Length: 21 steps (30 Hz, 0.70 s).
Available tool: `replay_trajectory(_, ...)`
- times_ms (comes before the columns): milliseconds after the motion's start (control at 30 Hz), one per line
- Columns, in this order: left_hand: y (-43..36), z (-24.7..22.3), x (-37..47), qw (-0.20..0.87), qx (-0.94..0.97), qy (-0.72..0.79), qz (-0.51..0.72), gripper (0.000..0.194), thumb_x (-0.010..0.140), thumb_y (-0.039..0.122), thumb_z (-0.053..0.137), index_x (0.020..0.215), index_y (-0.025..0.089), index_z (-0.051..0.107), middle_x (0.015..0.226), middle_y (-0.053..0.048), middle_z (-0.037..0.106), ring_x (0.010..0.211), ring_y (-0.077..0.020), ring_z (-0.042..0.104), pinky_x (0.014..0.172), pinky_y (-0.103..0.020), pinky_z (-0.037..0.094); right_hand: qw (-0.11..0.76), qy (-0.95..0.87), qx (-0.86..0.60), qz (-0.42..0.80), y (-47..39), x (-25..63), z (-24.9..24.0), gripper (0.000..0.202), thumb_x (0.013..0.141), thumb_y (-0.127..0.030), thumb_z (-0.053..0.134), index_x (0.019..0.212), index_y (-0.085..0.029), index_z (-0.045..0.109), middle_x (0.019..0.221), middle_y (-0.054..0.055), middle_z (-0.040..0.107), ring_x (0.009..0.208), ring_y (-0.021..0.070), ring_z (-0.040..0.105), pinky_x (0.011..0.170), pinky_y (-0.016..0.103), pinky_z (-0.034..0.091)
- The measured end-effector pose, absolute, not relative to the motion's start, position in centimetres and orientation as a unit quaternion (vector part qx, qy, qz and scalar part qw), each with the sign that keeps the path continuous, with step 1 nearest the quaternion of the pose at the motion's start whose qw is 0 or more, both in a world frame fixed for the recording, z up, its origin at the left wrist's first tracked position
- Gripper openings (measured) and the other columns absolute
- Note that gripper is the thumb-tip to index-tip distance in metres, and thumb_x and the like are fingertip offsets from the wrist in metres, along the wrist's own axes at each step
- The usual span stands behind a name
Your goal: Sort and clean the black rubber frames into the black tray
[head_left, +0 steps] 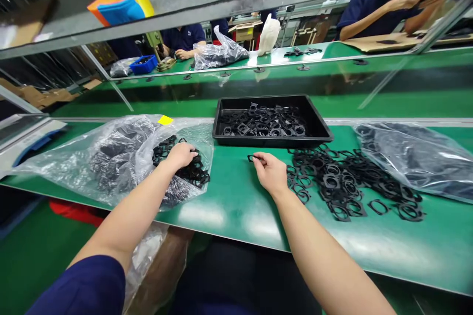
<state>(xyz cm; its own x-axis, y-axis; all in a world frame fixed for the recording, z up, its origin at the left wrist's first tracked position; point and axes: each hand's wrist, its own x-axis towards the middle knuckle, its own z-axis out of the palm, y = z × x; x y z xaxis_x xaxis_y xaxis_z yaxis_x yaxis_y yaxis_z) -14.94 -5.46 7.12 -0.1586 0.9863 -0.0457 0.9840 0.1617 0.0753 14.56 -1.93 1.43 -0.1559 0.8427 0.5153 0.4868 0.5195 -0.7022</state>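
Observation:
My left hand rests, fingers curled, on a pile of flat black ring-shaped parts lying on a clear plastic bag at the left of the green table. My right hand pinches one small black part just above the table. To its right spreads a loose heap of black ring parts. Behind both hands stands a black tray holding several more black parts.
Another clear bag of black parts lies at the right. A scale sits at the far left. Beyond a green conveyor, other people work at a second table with bags, a blue bin and cardboard.

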Motion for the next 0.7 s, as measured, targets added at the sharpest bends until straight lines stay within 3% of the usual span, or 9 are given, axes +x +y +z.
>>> replay_trajectory(100, -5.7, 7.9, -15.1, 0.035, 0.628, 0.775, 0.057, 0.028, 0.079, 0.036, 0.054, 0.096, 0.020, 0.070, 0.100, -0.007, 0.070, 0.093, -0.0226, 0.062, 0.086, -0.031, 0.044, 0.484, -0.705, -0.457, 0.245, -1.9, 14.6, 1.5, 0.022, 0.080, -0.034, 0.055, 0.089, -0.019, 0.068, 0.081, 0.007, 0.069, 0.070, 0.0195, 0.064, 0.074, 0.034, 0.052)
replay_trajectory(200, -6.2, 9.3, -13.7, 0.014, 0.621, 0.768, 0.156, 0.032, 0.075, 0.033, 0.060, 0.103, 0.020, 0.066, 0.105, -0.006, 0.068, 0.091, -0.0215, 0.061, 0.086, -0.032, 0.046, 0.486, -0.638, -0.460, 0.381, -1.8, 14.3, 1.5, 0.025, 0.076, -0.036, 0.060, 0.089, -0.016, 0.067, 0.073, 0.005, 0.068, 0.062, 0.0179, 0.063, 0.063, 0.032, 0.053)
replay_trajectory(367, -6.5, 8.4, -6.8, 0.029, 0.707, 0.631, 0.319, 0.036, 0.077, 0.031, 0.060, 0.112, 0.020, 0.059, 0.116, -0.004, 0.063, 0.099, -0.0176, 0.059, 0.090, -0.031, 0.047, 0.487, -0.495, -0.405, 0.595, -1.7, 14.3, 2.2, 0.033, 0.066, -0.036, 0.069, 0.090, -0.013, 0.065, 0.072, 0.004, 0.067, 0.056, 0.0125, 0.060, 0.054, 0.025, 0.051)
replay_trajectory(533, -5.7, 4.8, -1.3, 0.084, 0.736, 0.554, 0.380, 0.040, 0.080, 0.034, 0.059, 0.117, 0.018, 0.055, 0.116, -0.007, 0.063, 0.107, -0.0194, 0.057, 0.096, -0.036, 0.046, 0.500, -0.426, -0.410, 0.632, -1.6, 14.9, 2.7, 0.034, 0.058, -0.030, 0.076, 0.085, -0.013, 0.062, 0.065, 0.001, 0.066, 0.053, 0.0100, 0.058, 0.050, 0.020, 0.046)
replay_trajectory(700, -5.2, 2.9, -1.3, 0.089, 0.774, 0.482, 0.401, 0.043, 0.080, 0.029, 0.060, 0.122, 0.019, 0.052, 0.111, -0.006, 0.066, 0.107, -0.0189, 0.057, 0.097, -0.037, 0.045, 0.481, -0.412, -0.377, 0.676, -1.6, 14.9, 2.7, 0.033, 0.059, -0.030, 0.077, 0.084, -0.013, 0.065, 0.066, 0.000, 0.066, 0.051, 0.0085, 0.056, 0.054, 0.022, 0.047)
